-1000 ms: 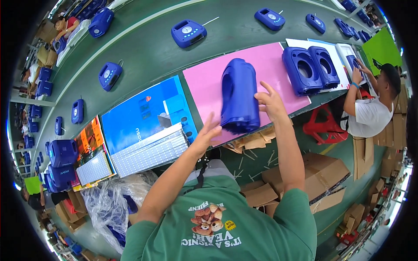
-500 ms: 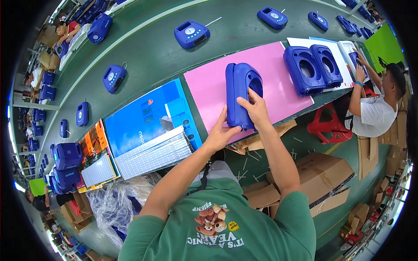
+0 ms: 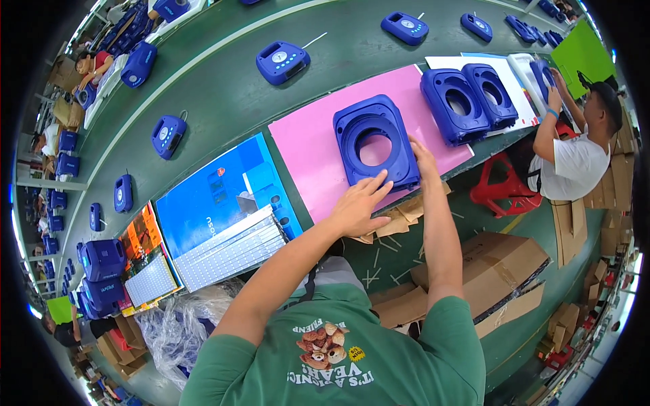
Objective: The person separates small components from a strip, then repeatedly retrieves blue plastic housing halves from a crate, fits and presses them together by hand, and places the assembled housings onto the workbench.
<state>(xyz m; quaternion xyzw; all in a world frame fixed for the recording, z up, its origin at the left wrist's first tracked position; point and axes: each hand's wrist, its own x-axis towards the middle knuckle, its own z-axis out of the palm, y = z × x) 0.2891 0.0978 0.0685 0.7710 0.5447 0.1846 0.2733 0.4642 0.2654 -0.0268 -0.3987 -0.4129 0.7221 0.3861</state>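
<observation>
A blue plastic housing (image 3: 349, 150) with a large round opening lies face up on a pink sheet (image 3: 301, 145) in front of me. My left hand (image 3: 360, 204) rests at its near edge, fingers spread, fingertips on the rim. My right hand (image 3: 425, 164) grips the right side wall near the lower corner; some of its fingertips are hidden by the wall. Two similar blue housings, one nearer (image 3: 441, 111) and one farther right (image 3: 500, 101), stand side by side on the right.
Left of the pink sheet, strips of small white pieces (image 3: 227, 250) lie on a blue board (image 3: 203, 183). Blue devices (image 3: 283, 62) sit along the green surface beyond. A co-worker (image 3: 575, 155) works at the right beside a red stool (image 3: 501, 189). Cardboard boxes (image 3: 491, 264) stand below.
The housing has turned from standing on edge to lying with its round opening up. My right hand has left the opening for the right side; my left hand has moved onto the near rim.
</observation>
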